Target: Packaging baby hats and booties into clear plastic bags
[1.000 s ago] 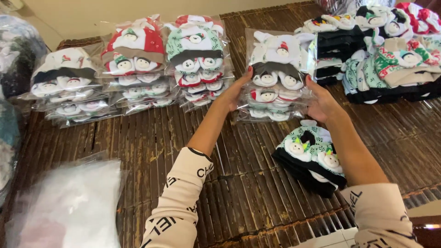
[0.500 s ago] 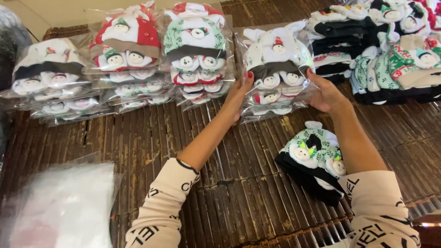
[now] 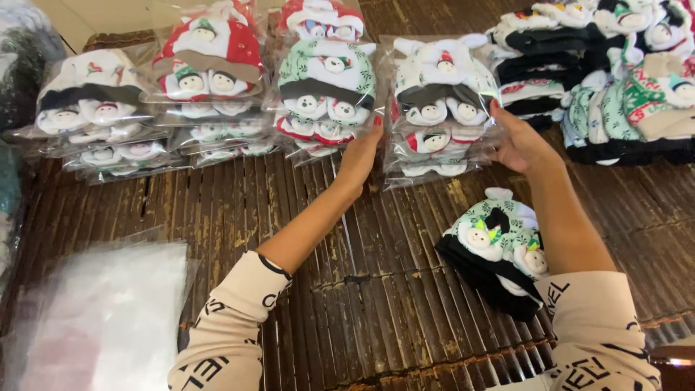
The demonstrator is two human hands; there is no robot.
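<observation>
The work went on over a dark brown mat of narrow bamboo slats (image 3: 239,217), worn and streaked with paler patches, which filled nearly the whole view; of the room only a strip of pale floor or wall showed past the mat's far left corner.

The landmark was a stack of clear plastic bags holding white and grey knitted snowman hats (image 3: 441,108), lying toward the far middle of the mat. The left hand (image 3: 360,156) pressed flat against that stack's left edge, fingers straight and together. The right hand (image 3: 517,141) cupped its right edge, fingers spread and half curled along the plastic. Both hands braced the stack between them without closing round it.

Left of the stack, touching it, lay a similar bagged pile of green and white hats (image 3: 326,94), then a red and white pile (image 3: 210,72), then a white and black pile (image 3: 90,108). Right of the stack sat loose unbagged hats in a heap (image 3: 615,80). Nearer the person, just beside the right forearm, lay a single green, white and black hat (image 3: 496,253). Well to the near left lay empty clear bags (image 3: 101,318).
</observation>
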